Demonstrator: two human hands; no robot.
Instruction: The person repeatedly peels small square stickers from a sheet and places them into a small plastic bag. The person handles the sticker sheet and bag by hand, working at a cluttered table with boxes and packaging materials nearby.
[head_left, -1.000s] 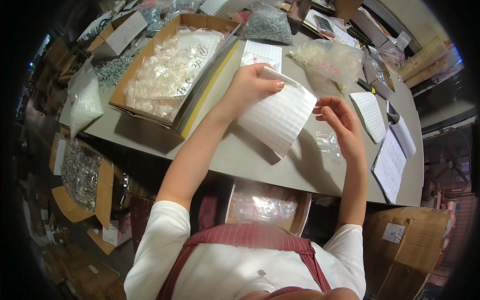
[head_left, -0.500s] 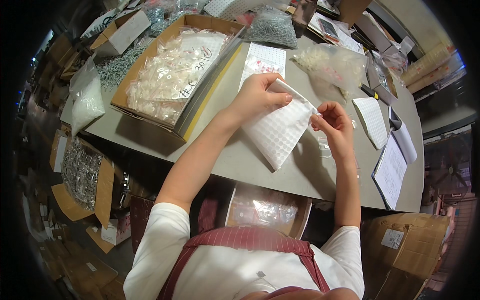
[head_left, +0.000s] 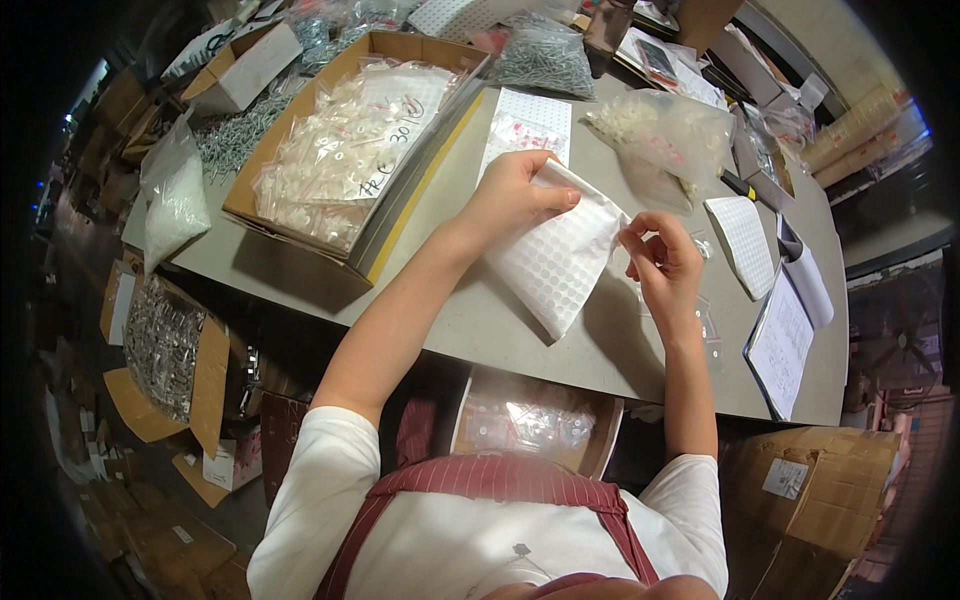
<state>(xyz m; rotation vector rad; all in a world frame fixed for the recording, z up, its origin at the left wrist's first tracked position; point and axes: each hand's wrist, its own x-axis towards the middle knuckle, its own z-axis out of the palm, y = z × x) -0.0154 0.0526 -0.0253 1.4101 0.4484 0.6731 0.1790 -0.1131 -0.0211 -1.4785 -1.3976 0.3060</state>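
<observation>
A white sheet of round stickers [head_left: 555, 265] hangs tilted above the table, folded over along its upper edge. My left hand [head_left: 520, 195] grips that edge, the thumb lying across the front. My right hand [head_left: 662, 258] is closed in a pinch at the sheet's right corner; whether a loose sticker is between its fingertips is too small to see. Under and beside my right hand, small clear plastic bags [head_left: 708, 330] lie on the table. Beyond my left hand lies another dotted sheet with red marks [head_left: 525, 125].
Left of my forearm stands a cardboard box [head_left: 365, 262] full of small clear bags. A bag of screws [head_left: 545, 62] and a bag of pale parts [head_left: 665, 125] are behind. At right lie a sticker sheet [head_left: 742, 240] and a clipboard [head_left: 780, 350]. An open drawer [head_left: 605, 440] sits below the table edge.
My right hand has shifted slightly down and left at the sheet's corner, its fingers curling more. More of the small bags beside it show. My left hand has barely moved.
</observation>
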